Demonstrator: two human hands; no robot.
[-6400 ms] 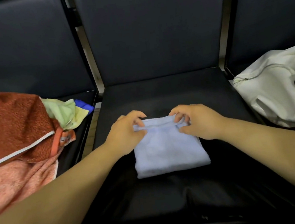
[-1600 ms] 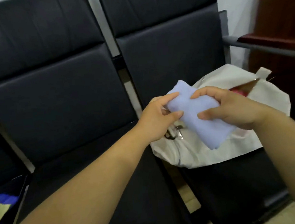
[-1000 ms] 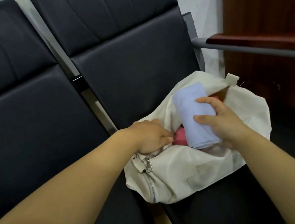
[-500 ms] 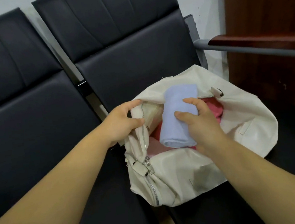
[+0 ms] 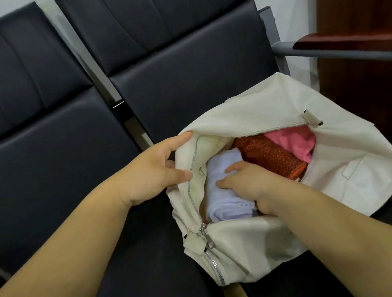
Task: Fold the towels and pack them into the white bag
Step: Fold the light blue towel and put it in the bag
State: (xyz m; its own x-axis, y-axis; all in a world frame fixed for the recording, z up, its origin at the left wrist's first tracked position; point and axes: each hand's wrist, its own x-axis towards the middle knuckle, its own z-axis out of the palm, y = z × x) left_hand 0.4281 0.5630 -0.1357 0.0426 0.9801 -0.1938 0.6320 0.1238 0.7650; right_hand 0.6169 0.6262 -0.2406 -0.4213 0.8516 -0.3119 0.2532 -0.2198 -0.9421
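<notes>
This is the packing step: the folded light blue towel (image 5: 220, 201) is being seated inside the white bag (image 5: 337, 156), which lies on the right-hand chair seat (image 5: 292, 293) with its near corner at the seat's left edge. The left hand (image 5: 154, 175) pinches the bag's zipped rim (image 5: 191, 192) and holds the mouth wide. The right hand (image 5: 250, 186) is in the opening, fingers curled over the towel and pressing it down beside an orange towel (image 5: 269, 154) and a pink one (image 5: 292, 142). The next move probably calls for letting go without dragging the fold loose, then lifting clear.

Half a second ago the towel rode above the mouth; now it sits low at the bag's left end, and the opening is wider.
</notes>
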